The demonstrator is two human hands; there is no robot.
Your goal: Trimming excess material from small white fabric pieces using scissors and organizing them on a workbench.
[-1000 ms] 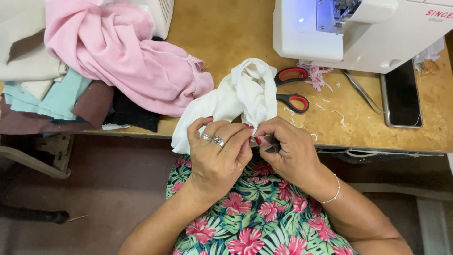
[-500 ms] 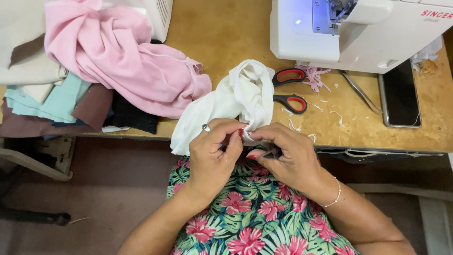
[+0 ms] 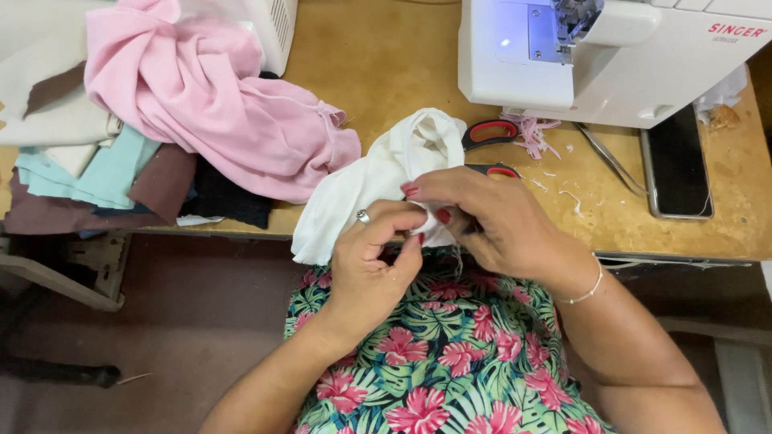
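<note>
The left hand (image 3: 374, 261) is curled almost shut and pinches a bit of the white cloth (image 3: 378, 181) between thumb and fingers. The right hand (image 3: 494, 221) is bent over the same spot, its fingers closed on the cloth too, and something small and dark may be tucked under it, but I cannot tell what. The white cloth hangs over the edge of the wooden table (image 3: 386, 64), half on it and half down by the flowery lap. Here is what could go wrong. The 2 hands pull close together on 1 small spot, so a hard tug could rip the thin cloth or stretch it out of shape. If the hidden thing is sharp, it could poke a finger, since the fingertips are touching. The red scissors (image 3: 490, 133) lie just behind the cloth, partly under it, so a big pull could drag them off the table. The pink cloth (image 3: 217, 104) sits near and could get caught up.
</note>
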